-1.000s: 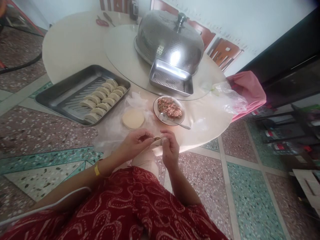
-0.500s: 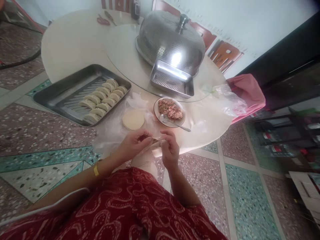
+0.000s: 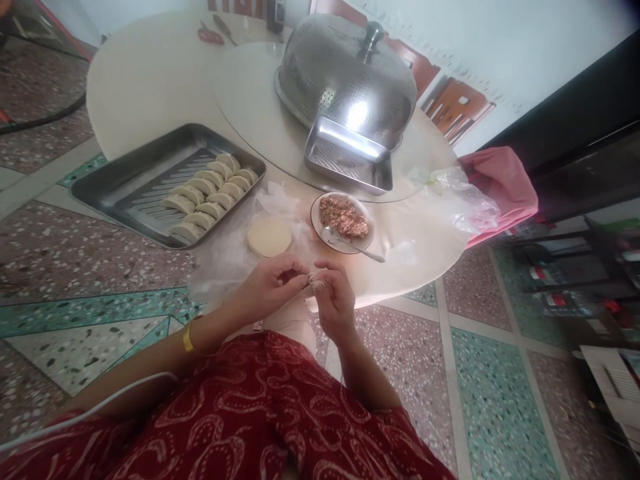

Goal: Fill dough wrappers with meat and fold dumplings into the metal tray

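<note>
Single head-worn view, looking forward and steeply down from just above a seated person's lap, tilted so the round table slants toward the upper left and the tiled floor fills the bottom and right. Closest to the lens, the red patterned clothing at the bottom edge, then the left hand and right hand near centre; farther off, the metal tray and domed cover. No second view to overlap with.
</note>
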Demonstrator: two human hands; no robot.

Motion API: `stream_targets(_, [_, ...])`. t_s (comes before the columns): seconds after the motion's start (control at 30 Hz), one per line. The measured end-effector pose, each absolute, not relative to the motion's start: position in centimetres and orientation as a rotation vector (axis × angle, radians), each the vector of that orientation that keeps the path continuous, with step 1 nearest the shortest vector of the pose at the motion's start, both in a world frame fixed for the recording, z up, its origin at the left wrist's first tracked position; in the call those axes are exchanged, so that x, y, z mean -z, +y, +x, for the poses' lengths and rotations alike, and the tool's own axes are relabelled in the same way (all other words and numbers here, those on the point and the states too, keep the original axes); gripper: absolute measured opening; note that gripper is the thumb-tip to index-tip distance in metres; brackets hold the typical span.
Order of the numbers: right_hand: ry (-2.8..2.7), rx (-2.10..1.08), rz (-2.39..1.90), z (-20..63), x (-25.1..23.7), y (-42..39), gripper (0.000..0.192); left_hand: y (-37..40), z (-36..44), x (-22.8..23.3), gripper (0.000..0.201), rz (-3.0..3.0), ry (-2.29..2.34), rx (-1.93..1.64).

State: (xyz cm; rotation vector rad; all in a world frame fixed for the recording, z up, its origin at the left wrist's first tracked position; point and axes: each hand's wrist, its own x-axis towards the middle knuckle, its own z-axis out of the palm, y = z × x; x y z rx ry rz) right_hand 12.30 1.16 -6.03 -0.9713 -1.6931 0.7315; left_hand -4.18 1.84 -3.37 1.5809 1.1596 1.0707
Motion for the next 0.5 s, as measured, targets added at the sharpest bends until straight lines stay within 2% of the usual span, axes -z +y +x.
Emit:
stream_targets(0.1, [-1.677,-0.715,-0.979,12.2,6.2,1.2,0.006,1.7,-4.3,3.3,0.016,1.661,1.148,-1.098])
stream_targets(0.3, [-1.711,-0.639,-0.954,11.9,6.3,1.3,0.020,1.2,-4.4,3.3,0.017,1.919,1.176,-1.118])
stream_targets(0.5, [-1.664,-0.586,-0.987,11.5,6.2,1.0,0.016,0.6,-4.2,3.0,0.017,1.951,1.292,-1.126])
